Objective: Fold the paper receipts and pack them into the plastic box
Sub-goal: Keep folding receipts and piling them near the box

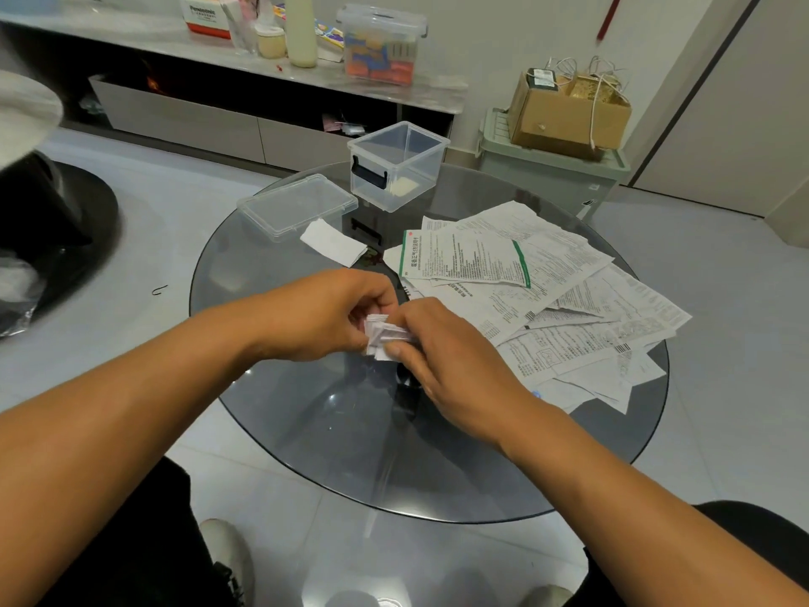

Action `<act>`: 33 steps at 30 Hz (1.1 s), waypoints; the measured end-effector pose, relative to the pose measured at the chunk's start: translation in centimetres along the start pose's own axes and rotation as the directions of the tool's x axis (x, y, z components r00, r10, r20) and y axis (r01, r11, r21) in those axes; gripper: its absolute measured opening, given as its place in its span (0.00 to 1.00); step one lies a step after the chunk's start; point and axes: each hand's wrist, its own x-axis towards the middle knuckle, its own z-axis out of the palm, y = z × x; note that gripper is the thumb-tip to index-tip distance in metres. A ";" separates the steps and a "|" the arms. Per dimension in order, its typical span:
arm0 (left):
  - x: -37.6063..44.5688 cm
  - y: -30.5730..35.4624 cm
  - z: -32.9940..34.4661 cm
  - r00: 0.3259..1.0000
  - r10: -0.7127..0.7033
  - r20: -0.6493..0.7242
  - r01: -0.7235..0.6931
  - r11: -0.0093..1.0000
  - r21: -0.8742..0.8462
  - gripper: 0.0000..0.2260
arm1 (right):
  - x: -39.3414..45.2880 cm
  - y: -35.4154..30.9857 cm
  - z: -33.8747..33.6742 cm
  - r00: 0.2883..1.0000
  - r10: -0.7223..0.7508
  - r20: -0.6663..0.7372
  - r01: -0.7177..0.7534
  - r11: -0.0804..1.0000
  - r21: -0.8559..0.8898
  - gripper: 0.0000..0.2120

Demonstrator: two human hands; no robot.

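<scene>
Both hands together over the near middle of the round glass worktop (306,431), clamped on one small folded receipt (385,337). Left hand (324,315) curled round the receipt's left end, fingertips tucked under it. Right hand (442,357) pinching the right end, thumb on top; exact lie of the other fingers hidden. Receipt held just above the glass, creased into a thick little wad.

To the right, a loose pile of unfolded receipts (547,300) spread flat on the worktop, overlapping each other, one with a green border (464,260) on top at the left side of the pile. Beyond the hands, a folded white slip (332,240) lying flat, touching or just beside the clear lid (297,205), which rests on the glass at the far left. Clear plastic box (398,166) open at the far edge, upright, dark handle facing the lid, something pale at its bottom, too blurred to tell what.

Behind the worktop, a low cabinet (184,120) with a second lidded tub (381,43) and bottles; a cardboard box (569,111) on a green bin (551,173) at the right.
</scene>
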 end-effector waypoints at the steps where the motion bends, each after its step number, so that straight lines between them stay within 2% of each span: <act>1: -0.1 0.0 -0.4 1.000 -0.006 0.030 0.007 0.999 -0.038 0.15 | 0.0 -0.2 0.0 1.000 -0.007 0.002 0.007 1.000 -0.015 0.12; 3: 0.0 -0.3 -1.6 1.000 -0.009 0.002 0.009 0.996 -0.094 0.15 | 0.0 -0.7 -0.3 1.000 0.003 0.011 -0.002 1.000 -0.030 0.18; 5: 0.8 -1.2 -3.0 0.982 -0.034 -0.187 0.023 0.998 -0.063 0.13 | 0.3 -0.7 -0.4 0.999 0.015 0.029 -0.011 0.990 -0.142 0.17; 7: 2.2 -3.0 -3.7 0.921 -0.106 -0.375 0.122 0.992 0.018 0.11 | 0.5 -0.5 -0.3 0.999 0.028 0.045 -0.017 0.977 -0.214 0.13; 8: 3.1 -3.9 -3.6 0.898 -0.150 -0.414 0.186 0.981 0.049 0.13 | 0.6 -0.3 -0.3 0.998 0.035 0.047 -0.025 0.978 -0.206 0.11; 10: 4.2 -5.3 -2.9 0.895 -0.230 -0.382 0.288 0.952 0.100 0.22 | 0.6 -0.4 -0.4 0.998 0.037 0.042 -0.030 0.986 -0.167 0.08; 13: 5.2 -5.0 -1.7 0.913 -0.238 -0.331 0.339 0.895 0.290 0.28 | 0.6 0.0 -0.5 0.999 0.038 0.014 -0.036 0.992 -0.120 0.07; 18: 5.6 -3.6 -1.6 0.909 -0.165 -0.383 0.317 0.871 0.376 0.15 | 0.1 0.8 -0.7 0.993 0.110 -0.036 -0.108 0.993 0.045 0.06; 21: 5.6 -3.6 -1.6 0.909 -0.136 -0.395 0.329 0.814 0.478 0.10 | -0.4 1.0 -0.8 0.987 0.149 -0.059 -0.139 0.980 0.145 0.06; 23: 5.5 -3.5 -1.8 0.907 -0.143 -0.396 0.318 0.849 0.422 0.09 | -0.5 1.0 -1.1 0.979 0.186 -0.082 -0.164 0.960 0.227 0.05; 24: 5.2 -3.3 -2.1 0.908 -0.171 -0.382 0.296 0.908 0.296 0.07 | -0.5 1.0 -1.3 0.974 0.208 -0.096 -0.176 0.947 0.268 0.05; 25: 4.9 -3.1 -2.5 0.914 -0.218 -0.341 0.265 0.959 0.098 0.07 | -0.5 1.1 -1.5 0.967 0.231 -0.110 -0.189 0.934 0.304 0.04; 27: 4.0 -2.4 -2.8 0.949 -0.275 -0.157 0.221 0.930 -0.294 0.11 | -0.5 1.3 -1.8 0.950 0.279 -0.141 -0.213 0.908 0.361 0.04; 28: 3.6 -2.3 -2.6 0.958 -0.272 -0.092 0.223 0.907 -0.358 0.13 | -0.4 1.4 -1.9 0.941 0.299 -0.156 -0.222 0.897 0.383 0.05; 29: 3.6 -2.2 -2.3 0.960 -0.270 -0.076 0.229 0.912 -0.341 0.15 | -0.3 1.5 -1.9 0.931 0.320 -0.173 -0.230 0.886 0.402 0.05; 32: 3.7 -1.9 -1.8 0.944 -0.305 -0.126 0.287 0.948 -0.140 0.21 | -0.1 1.6 -1.9 0.906 0.364 -0.214 -0.247 0.868 0.430 0.07; 33: 3.8 -1.9 -1.8 0.935 -0.330 -0.127 0.314 0.941 -0.129 0.25 | 0.0 1.5 -1.9 0.902 0.372 -0.220 -0.250 0.864 0.437 0.07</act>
